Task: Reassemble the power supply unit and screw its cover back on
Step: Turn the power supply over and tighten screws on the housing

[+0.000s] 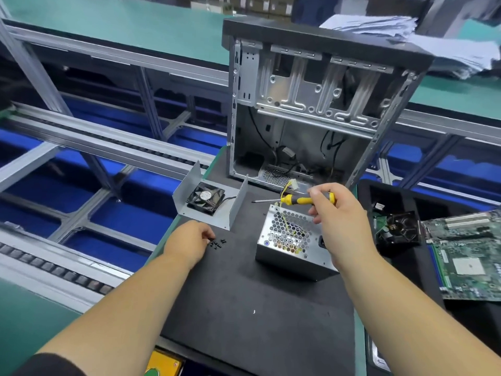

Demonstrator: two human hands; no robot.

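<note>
Power supply unit (291, 241) sits on the black mat (244, 308). Right hand (340, 221) above it, fingers wrapped around the yellow screwdriver (294, 200). Left of it, left hand (189, 240) pinches at loose black screws (217, 244). Beyond those, the cover (208, 196); fan label unreadable.

My right hand (337, 213) covers the middle of the screwdriver (294, 200) handle and the near right corner of the power supply unit (284, 240). My left fingers (207, 234) curl over the screws (217, 244), too small to count. The motherboard (466, 256) runs off the right edge.
</note>
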